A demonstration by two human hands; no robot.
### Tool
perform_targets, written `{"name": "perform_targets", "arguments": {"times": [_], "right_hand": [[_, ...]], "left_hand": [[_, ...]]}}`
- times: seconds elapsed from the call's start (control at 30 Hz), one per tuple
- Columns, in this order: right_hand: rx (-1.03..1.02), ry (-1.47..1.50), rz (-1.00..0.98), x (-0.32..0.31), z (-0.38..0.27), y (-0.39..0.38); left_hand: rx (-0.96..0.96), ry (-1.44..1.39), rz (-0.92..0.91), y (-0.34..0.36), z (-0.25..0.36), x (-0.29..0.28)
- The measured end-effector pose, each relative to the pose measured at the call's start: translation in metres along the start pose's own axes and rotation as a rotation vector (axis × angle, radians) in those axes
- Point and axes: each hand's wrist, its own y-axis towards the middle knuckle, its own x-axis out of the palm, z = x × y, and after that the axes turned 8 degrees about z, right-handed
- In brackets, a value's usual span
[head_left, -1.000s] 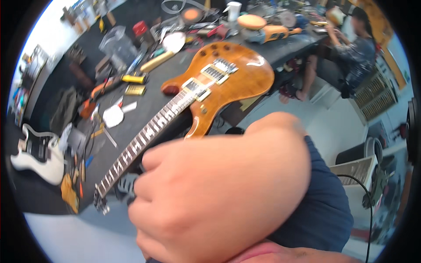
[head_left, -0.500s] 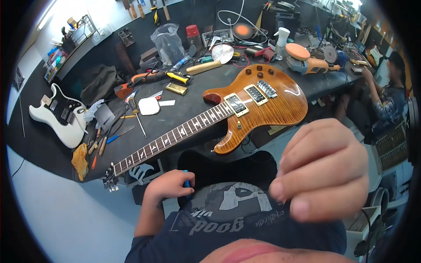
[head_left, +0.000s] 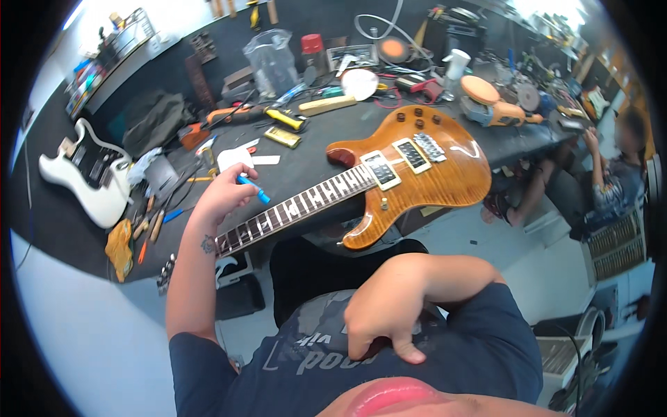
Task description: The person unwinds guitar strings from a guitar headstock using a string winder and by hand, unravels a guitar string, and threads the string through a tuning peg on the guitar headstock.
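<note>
The small blue pen-shaped tool (head_left: 253,187) is pinched in the fingers of the left hand (head_left: 224,194), just above the long neck of the shiny orange wooden guitar (head_left: 389,174) on the black workbench (head_left: 306,163). Half a second ago this hand was down low by the dark blue shirt (head_left: 319,354). The right hand (head_left: 385,313) now rests on the chest, fingers curled, holding nothing.
</note>
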Motion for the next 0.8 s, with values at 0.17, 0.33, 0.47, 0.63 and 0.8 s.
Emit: {"name": "perform_targets", "arguments": {"times": [0.17, 0.33, 0.47, 0.63, 0.8], "right_hand": [[-0.194, -0.006, 0.389, -0.006, 0.000, -0.023], [-0.419, -0.615, 1.225, -0.019, -0.020, -0.044], [-0.526, -0.745, 1.632, -0.040, -0.045, -0.043], [-0.550, -0.659, 1.617, -0.057, -0.125, -0.048], [-0.417, -0.454, 1.651, -0.067, -0.201, -0.067]], "left_hand": [[-0.234, 0.039, -0.001, 0.022, -0.004, 0.012], [-0.230, 0.462, 0.027, 0.000, 0.041, 0.013], [0.131, 0.712, 0.122, 0.009, 0.042, 0.006], [0.096, 0.320, -0.014, -0.033, 0.107, 0.016], [0.121, 0.395, -0.350, -0.047, 0.182, 0.041]]}}
